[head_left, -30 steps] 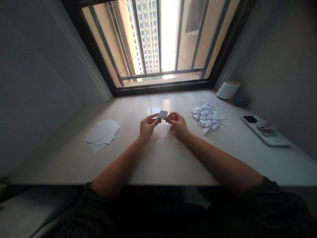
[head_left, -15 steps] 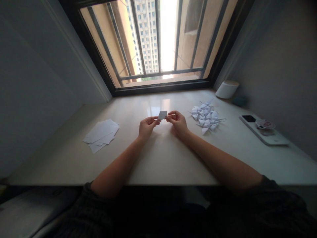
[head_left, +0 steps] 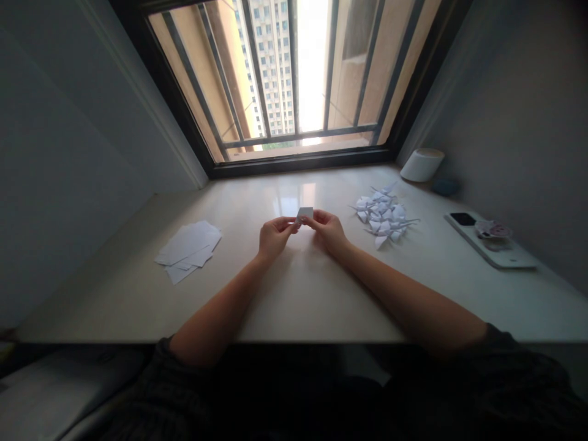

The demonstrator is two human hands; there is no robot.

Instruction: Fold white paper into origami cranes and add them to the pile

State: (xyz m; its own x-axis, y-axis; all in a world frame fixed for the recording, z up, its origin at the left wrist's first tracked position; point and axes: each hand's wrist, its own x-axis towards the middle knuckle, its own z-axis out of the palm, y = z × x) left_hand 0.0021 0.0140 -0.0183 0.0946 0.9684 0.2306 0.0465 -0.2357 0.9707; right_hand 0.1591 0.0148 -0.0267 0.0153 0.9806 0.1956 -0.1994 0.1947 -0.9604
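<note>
A small folded piece of paper (head_left: 305,212) is held up between both hands above the middle of the white table. My left hand (head_left: 275,236) pinches its lower left side between thumb and fingers. On the other side, my right hand (head_left: 329,228) grips it, with the thumb across its lower edge and the fingers behind. The fingertips cover the paper's lower part, so its folds there are hidden. To the right of my right hand lies a pile of folded white paper pieces (head_left: 384,214). Left of my left hand is a loose stack of flat paper sheets (head_left: 190,248).
On the right of the white table (head_left: 294,306) lies a phone (head_left: 509,254) with a round attachment on its back. A white cylindrical object (head_left: 421,165) stands in the back right corner, beside a dark bluish item (head_left: 445,186). A barred window (head_left: 294,162) rises behind the table.
The right thumb has moved inward across the paper's lower edge, and the fingertips of both hands are closer together. Less of the paper shows, and it sits slightly further right.
</note>
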